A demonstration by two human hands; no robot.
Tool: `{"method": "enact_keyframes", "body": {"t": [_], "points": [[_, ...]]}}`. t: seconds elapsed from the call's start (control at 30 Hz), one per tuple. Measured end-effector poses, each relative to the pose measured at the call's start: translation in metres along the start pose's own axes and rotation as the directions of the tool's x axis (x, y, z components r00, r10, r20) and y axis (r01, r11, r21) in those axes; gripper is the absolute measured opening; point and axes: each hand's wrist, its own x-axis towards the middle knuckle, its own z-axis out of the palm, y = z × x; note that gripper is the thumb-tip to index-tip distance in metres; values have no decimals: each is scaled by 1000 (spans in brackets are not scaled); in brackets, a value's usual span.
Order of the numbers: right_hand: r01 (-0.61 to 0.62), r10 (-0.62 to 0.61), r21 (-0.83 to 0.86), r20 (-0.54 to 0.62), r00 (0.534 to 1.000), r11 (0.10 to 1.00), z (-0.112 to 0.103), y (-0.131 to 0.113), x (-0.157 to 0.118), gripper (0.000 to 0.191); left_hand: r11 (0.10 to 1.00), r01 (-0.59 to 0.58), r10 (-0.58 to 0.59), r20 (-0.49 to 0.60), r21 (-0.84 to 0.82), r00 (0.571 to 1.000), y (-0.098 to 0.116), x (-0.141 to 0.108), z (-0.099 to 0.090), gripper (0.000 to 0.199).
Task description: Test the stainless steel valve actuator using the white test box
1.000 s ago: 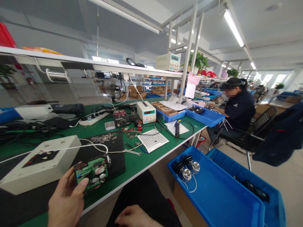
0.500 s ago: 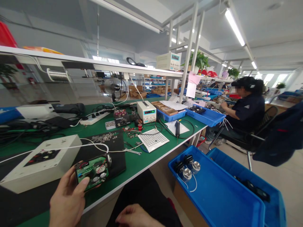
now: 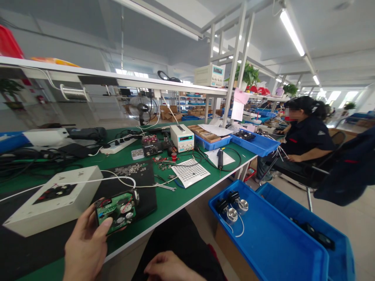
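Board (image 3: 118, 209) pinched between thumb and fingers of left hand (image 3: 87, 244), held above bench (image 3: 168, 199), right of white box (image 3: 77, 207). Right hand (image 3: 172, 266) rested at lap (image 3: 178, 234), fingers curled; any pinch can't be told.

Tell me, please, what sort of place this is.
Probably an electronics assembly workshop: the left hand holds a device with an exposed circuit board, a power supply with a lit display stands on the bench, and a blue tray holds parts.
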Motion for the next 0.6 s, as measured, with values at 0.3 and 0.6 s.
{"method": "enact_keyframes", "body": {"t": [0.3,0.6], "points": [[7,-7,8,2,1000,1000,1,0,-2,47,995,11,-11,4,-98,1000,3,-2,1,76],[17,-17,13,10,1000,1000,-1,2,1,40,994,14,-13,12,-108,1000,5,-2,2,79]]}}
